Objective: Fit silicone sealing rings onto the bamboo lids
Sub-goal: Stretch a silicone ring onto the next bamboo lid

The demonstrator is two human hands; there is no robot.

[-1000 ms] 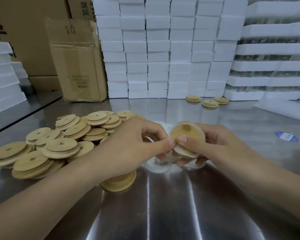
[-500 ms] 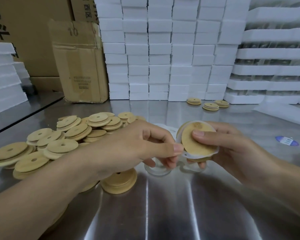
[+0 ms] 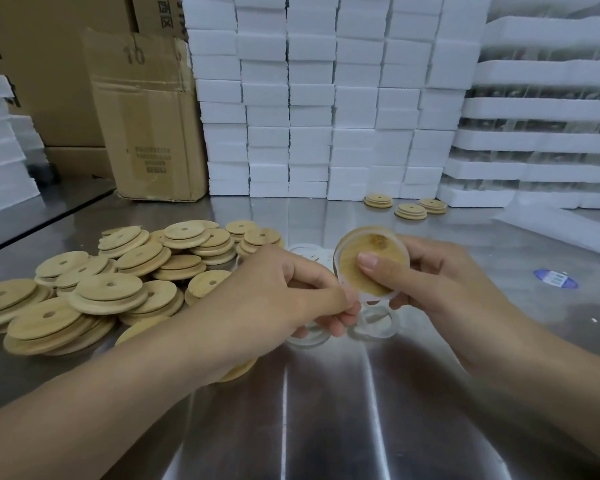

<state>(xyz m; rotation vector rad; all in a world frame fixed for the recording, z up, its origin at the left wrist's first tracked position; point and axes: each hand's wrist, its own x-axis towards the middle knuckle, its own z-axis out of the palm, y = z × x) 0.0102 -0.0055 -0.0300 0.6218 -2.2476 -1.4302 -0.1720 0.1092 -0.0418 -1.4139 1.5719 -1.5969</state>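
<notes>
My right hand (image 3: 430,282) grips a round bamboo lid (image 3: 378,251), thumb pressed on its face, tilted toward me above the steel table. A translucent white silicone ring (image 3: 340,271) runs round the lid's edge. My left hand (image 3: 291,292) pinches that ring at the lid's lower left edge. Loose silicone rings (image 3: 374,325) lie on the table just under both hands. A big heap of bamboo lids (image 3: 118,271) with centre holes spreads out to the left.
Three small lid stacks (image 3: 409,206) sit at the back. White foam blocks (image 3: 326,98) are stacked behind, foam trays (image 3: 541,109) at right, a cardboard box (image 3: 146,116) at back left. A blue label (image 3: 555,278) lies on the steel table (image 3: 326,410).
The lid has been turned to face me more and raised slightly. My left fingers have slid down along the ring to the lid's lower left edge.
</notes>
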